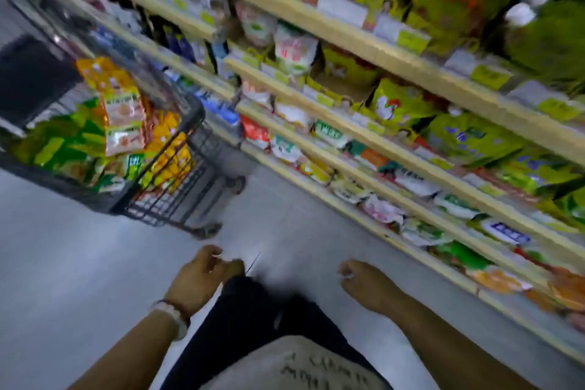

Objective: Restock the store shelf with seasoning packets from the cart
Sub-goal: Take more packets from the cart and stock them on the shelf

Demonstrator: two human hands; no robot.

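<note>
The frame is blurred by motion. A dark wire cart (177, 168) stands at the left, piled with green, yellow and orange seasoning packets (120, 117). The store shelf (364, 142) runs along the right in several tiers, stocked with green, white and red packets. My left hand (202, 279) hangs low in front of my dark trouser leg, fingers loosely curled, holding nothing. Low over the floor beside the shelf's bottom tier is my right hand (364, 282), also loosely curled and holding nothing. Both hands are well apart from the cart and the packets.
Grey floor (79, 263) lies between me and the cart. The cart's wheels (209, 229) sit near the aisle's middle. A dark bin or box (28, 79) shows at the far left behind the cart. Price tags line the shelf edges.
</note>
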